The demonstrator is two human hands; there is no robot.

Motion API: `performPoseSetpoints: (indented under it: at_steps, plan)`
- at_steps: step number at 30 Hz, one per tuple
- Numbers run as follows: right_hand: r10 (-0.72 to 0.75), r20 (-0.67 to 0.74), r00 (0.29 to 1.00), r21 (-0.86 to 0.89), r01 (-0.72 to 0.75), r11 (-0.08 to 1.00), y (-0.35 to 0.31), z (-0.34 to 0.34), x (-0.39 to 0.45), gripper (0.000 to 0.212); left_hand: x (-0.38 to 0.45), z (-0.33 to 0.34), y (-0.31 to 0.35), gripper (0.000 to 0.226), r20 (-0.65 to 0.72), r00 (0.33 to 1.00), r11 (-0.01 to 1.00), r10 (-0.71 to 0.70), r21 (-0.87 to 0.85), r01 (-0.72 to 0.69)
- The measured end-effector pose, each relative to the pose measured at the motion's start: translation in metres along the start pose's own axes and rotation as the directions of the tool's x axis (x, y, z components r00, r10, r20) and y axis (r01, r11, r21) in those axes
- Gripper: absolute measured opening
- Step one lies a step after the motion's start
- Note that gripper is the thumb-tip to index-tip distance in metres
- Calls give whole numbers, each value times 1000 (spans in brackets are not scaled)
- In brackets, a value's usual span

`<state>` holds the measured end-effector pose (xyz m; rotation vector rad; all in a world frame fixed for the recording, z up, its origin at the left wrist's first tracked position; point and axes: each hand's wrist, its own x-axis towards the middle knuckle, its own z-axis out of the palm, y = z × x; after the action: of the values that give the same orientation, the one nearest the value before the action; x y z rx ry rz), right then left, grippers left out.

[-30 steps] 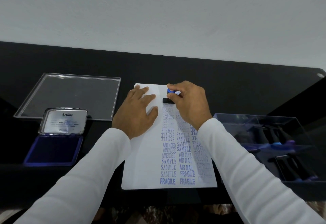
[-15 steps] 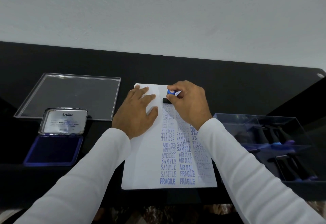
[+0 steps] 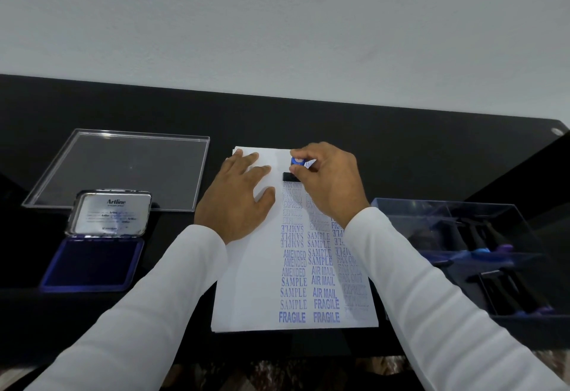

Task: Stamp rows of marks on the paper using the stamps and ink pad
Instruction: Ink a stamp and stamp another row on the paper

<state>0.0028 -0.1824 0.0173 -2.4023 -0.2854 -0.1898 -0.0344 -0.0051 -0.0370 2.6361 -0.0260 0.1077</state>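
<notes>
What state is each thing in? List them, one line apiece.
Blue-handled black stamp: base down on the paper, pinched by the right hand.
White paper sheet: flat, partly stamped, held by the left hand.
Blue ink pad: lid open.
Clear plastic stamp box: uncovered, stamps inside.
Clear plastic lid: lying flat on the table.

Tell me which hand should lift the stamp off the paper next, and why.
Right. The right hand already pinches the stamp; the left hand lies flat, holding the paper.
</notes>
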Motion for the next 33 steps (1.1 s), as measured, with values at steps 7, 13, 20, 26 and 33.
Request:
performPoseSetpoints:
  at_steps: [7, 13, 20, 26, 33]
  plan:
    - [13, 5, 1000, 0, -13, 1000, -1, 1, 0, 27, 0, -1, 1, 54, 8, 1000, 1000, -2, 5, 2]
    - [10, 12, 1000, -3, -10, 1000, -2, 0, 0, 30, 1, 0, 0, 53, 4, 1000, 1000, 1, 7, -1]
    - [24, 20, 1000, -8, -24, 1000, -2, -1, 0, 27, 0, 0, 0, 54, 9, 1000, 1000, -5, 3, 5]
    - [21, 13, 1000, -7, -21, 1000, -3, -1, 0, 28, 1, 0, 0, 54, 8, 1000, 1000, -2, 0, 2]
    - [30, -37, 999, 39, -28, 999, -2, -3, 2, 22, 0, -1, 0, 53, 3, 1000, 1000, 1, 0, -1]
